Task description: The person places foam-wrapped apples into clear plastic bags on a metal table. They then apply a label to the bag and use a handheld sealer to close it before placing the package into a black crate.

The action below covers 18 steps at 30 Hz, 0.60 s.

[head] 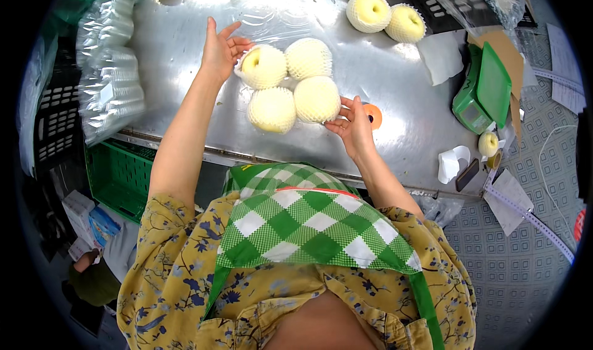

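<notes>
Several pale yellow fruits in white foam nets sit grouped in a clear plastic tray, it seems, on the metal table [185, 114]. My left hand [223, 51] is at the far left of the group, fingers apart, its fingertips by the upper-left netted fruit [263, 66]. At the lower right, my right hand [354, 125] has its fingers spread beside the lower-right netted fruit [317, 99]; whether it touches is hard to tell. The upper-right fruit [309, 58] and lower-left fruit [271, 110] complete the cluster. An orange tape roll [372, 116] lies just behind my right hand.
Stacked clear plastic trays [111, 81] stand at the left. More netted fruits [369, 13] lie at the far right, near a black crate [440, 7]. A green scale [482, 88], a phone [467, 175] and a white paper strip [448, 165] are at the right. Below the left edge is a green crate [120, 178].
</notes>
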Each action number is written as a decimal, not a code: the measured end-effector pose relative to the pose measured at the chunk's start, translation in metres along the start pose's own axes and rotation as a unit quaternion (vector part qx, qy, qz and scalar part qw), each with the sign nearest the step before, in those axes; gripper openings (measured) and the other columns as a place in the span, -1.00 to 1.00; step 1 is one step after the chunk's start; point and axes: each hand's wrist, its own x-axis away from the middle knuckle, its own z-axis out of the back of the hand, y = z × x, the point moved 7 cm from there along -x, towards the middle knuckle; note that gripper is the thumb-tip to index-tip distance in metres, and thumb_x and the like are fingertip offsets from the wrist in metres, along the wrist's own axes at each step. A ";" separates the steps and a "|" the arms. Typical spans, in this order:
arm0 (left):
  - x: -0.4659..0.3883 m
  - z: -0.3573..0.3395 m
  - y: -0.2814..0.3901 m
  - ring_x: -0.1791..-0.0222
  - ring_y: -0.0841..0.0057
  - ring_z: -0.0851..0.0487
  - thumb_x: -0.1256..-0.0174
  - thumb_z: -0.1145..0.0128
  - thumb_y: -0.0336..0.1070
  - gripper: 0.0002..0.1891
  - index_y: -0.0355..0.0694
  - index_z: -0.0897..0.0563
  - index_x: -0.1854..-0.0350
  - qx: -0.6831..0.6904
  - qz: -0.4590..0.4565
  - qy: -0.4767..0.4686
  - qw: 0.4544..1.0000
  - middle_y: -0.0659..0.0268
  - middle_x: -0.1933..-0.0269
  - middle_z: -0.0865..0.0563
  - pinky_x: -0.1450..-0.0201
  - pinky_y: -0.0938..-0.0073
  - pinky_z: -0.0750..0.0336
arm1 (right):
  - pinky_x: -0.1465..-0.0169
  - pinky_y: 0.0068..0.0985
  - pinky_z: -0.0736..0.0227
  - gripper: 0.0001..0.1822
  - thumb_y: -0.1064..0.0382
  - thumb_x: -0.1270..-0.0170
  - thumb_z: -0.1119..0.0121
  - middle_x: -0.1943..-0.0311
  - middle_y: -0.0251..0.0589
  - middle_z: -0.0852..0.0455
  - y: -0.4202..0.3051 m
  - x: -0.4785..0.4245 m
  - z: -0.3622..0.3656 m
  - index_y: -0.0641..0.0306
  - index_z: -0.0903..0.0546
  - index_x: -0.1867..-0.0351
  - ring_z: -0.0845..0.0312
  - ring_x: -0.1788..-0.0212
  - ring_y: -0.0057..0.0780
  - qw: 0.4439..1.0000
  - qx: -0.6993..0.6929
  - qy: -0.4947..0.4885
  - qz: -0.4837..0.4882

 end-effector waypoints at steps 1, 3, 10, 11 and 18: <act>-0.005 0.021 -0.002 0.01 0.31 -0.65 -0.43 0.50 0.44 -0.16 -0.23 -0.38 -0.35 0.060 0.009 -0.139 0.988 0.04 0.04 -0.65 -0.05 0.40 -0.50 | 0.04 -0.33 -0.52 -0.35 -0.23 -0.50 0.25 0.03 -0.06 -0.50 -0.004 -0.002 -0.003 0.37 -0.43 -0.19 -0.55 0.20 -0.33 1.000 0.003 -0.005 0.006; -0.007 0.020 0.001 -0.01 0.35 -0.63 -0.44 0.50 0.43 -0.20 -0.17 -0.43 -0.31 0.072 0.001 -0.135 0.988 0.09 0.05 -0.68 -0.07 0.42 -0.47 | 0.05 -0.34 -0.52 -0.35 -0.24 -0.50 0.24 0.05 -0.08 -0.51 -0.008 -0.009 -0.002 0.37 -0.45 -0.16 -0.54 0.20 -0.34 1.000 0.004 -0.001 0.013; 0.024 -0.032 0.030 -0.22 0.35 -0.51 -0.50 0.25 0.24 -0.41 -0.17 -0.62 -0.06 -0.247 -0.090 0.025 0.964 0.13 -0.22 -0.60 -0.29 0.35 -0.35 | 0.02 -0.36 -0.51 -0.38 -0.20 -0.50 0.24 0.05 -0.09 -0.49 -0.035 -0.026 -0.013 0.39 -0.45 -0.12 -0.50 0.17 -0.35 0.998 0.001 -0.012 0.057; 0.026 -0.038 0.027 -0.23 0.33 -0.50 -0.50 0.17 0.21 -0.45 -0.19 -0.64 -0.06 -0.328 -0.090 -0.009 0.940 0.13 -0.26 -0.57 -0.33 0.33 -0.33 | 0.02 -0.35 -0.51 -0.38 -0.19 -0.50 0.23 0.05 -0.08 -0.49 -0.039 -0.031 -0.015 0.41 -0.45 -0.12 -0.49 0.17 -0.34 0.998 -0.007 -0.020 0.067; 0.060 -0.083 0.016 -0.30 0.23 -0.46 -0.04 -0.35 0.20 -0.20 0.07 -0.43 -0.38 -0.726 -0.265 0.044 0.633 0.19 -0.31 -0.50 -0.35 0.12 -0.32 | -0.15 -0.31 -0.47 -0.60 0.17 -0.37 0.07 0.02 -0.08 -0.57 -0.008 -0.039 -0.011 0.37 -0.39 -0.14 -0.54 -0.03 -0.25 0.982 -0.161 -0.090 0.032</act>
